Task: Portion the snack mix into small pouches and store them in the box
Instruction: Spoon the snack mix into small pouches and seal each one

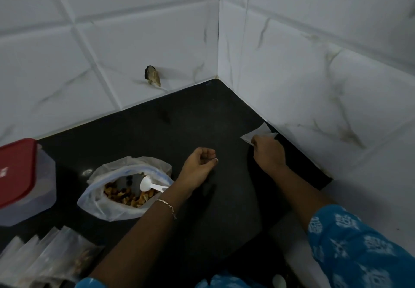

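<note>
Snack mix: golden-brown pieces in a clear plastic zip bag (116, 206), mouth wide open, left of centre.
Spoon: white plastic spoon (149, 185) resting inside that bag (bowl up).
Filled pouches: small clear plastic pouches (45, 258), fanned at lower left.
Loose pouch: flat clear pouch (258, 133), far right, pinched by the right hand (268, 152).
Box: clear plastic box with red lid (20, 179), far left.

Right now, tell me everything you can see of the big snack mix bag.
The snack mix bag is a clear, crinkly plastic zip bag with a blue seal strip at its mouth. It sits on the black counter, mouth wide open and facing up, sides slumped. Inside lies golden-brown snack mix with a few dark bits, and a white plastic spoon, bowl up, handle towards the right rim. The left forearm crosses that rim; contact is unclear.
</note>
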Demonstrator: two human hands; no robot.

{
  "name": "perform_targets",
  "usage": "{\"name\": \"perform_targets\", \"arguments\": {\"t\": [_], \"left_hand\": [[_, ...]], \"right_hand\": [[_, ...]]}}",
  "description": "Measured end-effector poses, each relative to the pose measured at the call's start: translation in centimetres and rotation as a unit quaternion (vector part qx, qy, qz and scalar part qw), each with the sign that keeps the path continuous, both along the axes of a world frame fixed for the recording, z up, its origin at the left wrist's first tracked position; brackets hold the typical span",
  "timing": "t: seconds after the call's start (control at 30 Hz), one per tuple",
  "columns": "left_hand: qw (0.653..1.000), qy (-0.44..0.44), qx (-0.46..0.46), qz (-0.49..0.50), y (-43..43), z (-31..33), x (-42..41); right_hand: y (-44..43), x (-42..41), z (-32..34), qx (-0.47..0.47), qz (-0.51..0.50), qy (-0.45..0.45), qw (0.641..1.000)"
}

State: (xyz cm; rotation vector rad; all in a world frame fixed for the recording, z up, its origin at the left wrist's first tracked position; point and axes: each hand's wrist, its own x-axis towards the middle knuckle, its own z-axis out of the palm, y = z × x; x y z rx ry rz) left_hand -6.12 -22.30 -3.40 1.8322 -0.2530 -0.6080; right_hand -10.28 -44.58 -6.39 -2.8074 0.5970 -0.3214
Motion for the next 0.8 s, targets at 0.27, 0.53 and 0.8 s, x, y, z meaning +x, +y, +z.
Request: {"name": "perform_targets", "arguments": {"t": [0.27, 0.53, 0.8], "left_hand": [[0.995, 0.025, -0.083, 0.05, -0.4, 2.2, -0.9], [0.974, 0.039, -0.192, 0.111, 2.2, 5.4, -1.7], [0.959, 0.05, -0.228, 0.163, 8.4, 5.6, -2.1]], "right_hand": [[5.8, -1.7, 5.3, 0.251, -0.023, -0.144, 0.957], [11.6, -3.2, 7.4, 0.402, 0.066, -0.154, 0.9], [16.4, -1.7, 8.6, 0.457, 0.168, -0.12, 0.865]]}}
